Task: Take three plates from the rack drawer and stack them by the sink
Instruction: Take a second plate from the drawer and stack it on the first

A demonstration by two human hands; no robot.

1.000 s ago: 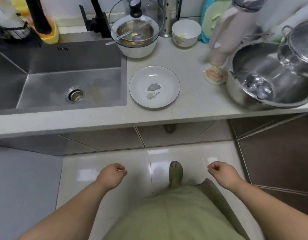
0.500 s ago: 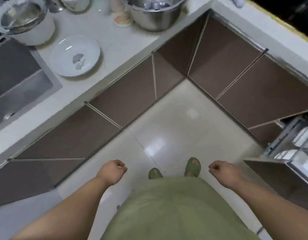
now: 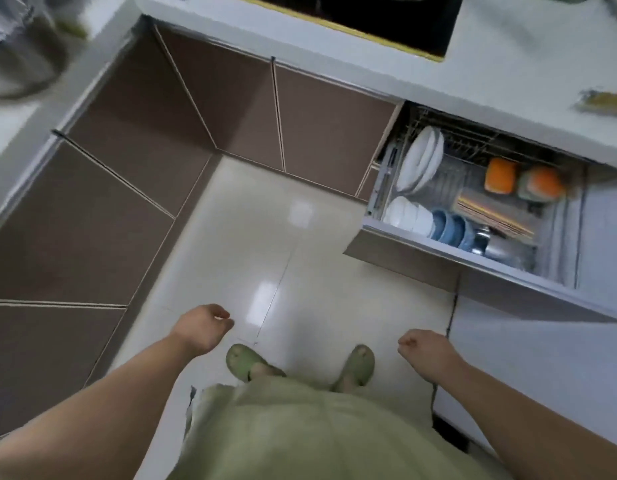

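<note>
The rack drawer (image 3: 404, 261) stands pulled out under the counter at the right. White plates (image 3: 419, 161) stand on edge in its wire rack at the back left. White bowls (image 3: 406, 211) and blue bowls (image 3: 452, 230) sit in a row along its front. My left hand (image 3: 203, 327) hangs over the floor tiles with fingers loosely curled and nothing in it. My right hand (image 3: 426, 351) is a loose fist, also empty, below and left of the drawer's front. Both hands are well short of the plates. The sink and the plate beside it are out of view.
Orange containers (image 3: 501, 174) and a bundle of chopsticks (image 3: 490, 213) lie in the drawer. A black cooktop (image 3: 386, 19) sits in the counter above. Brown cabinet doors (image 3: 127, 161) line the corner at left. A blurred metal pot (image 3: 16, 57) is at the top left. My feet in green slippers (image 3: 244, 362) stand on glossy tiles.
The view has swung right from the sink counter to the open drawer, which now shows fully. My left fingers have loosened slightly. Both hands stay empty at my sides.
</note>
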